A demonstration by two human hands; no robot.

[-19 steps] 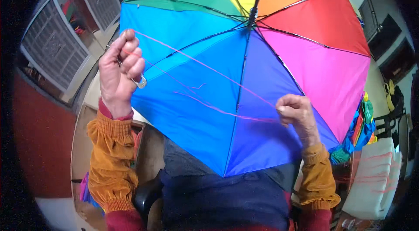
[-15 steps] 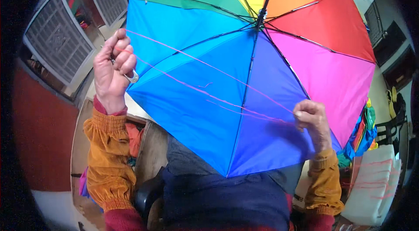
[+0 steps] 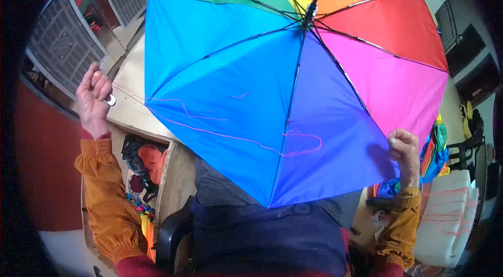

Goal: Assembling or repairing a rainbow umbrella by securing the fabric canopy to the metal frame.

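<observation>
An open rainbow-coloured umbrella (image 3: 225,67) lies inside-up before me, its dark ribs meeting at the black shaft (image 3: 310,12). Beyond its left corner, my left hand (image 3: 96,91) is raised with curled fingers around a small silvery metal piece (image 3: 110,100), mostly hidden by the palm. Pink thread (image 3: 225,134) trails from near that hand and lies loosely over the blue panels, looping onto the purple one. At the umbrella's right edge, by the purple and pink panels, my right hand (image 3: 404,146) is closed in a pinch; whatever its fingertips hold is too small to make out.
A pale tabletop (image 3: 133,96) extends under the umbrella's left side. Below it, an open compartment holds coloured cloth (image 3: 153,162). At right are bundled colourful fabric (image 3: 435,154) and a white block with pink threads (image 3: 445,219). A black chair arm (image 3: 175,230) is beside my lap.
Both hands have moved outward, the left also lower. The thread, stretched between them before, now lies slack on the umbrella, away from my right hand. The umbrella has shifted slightly left.
</observation>
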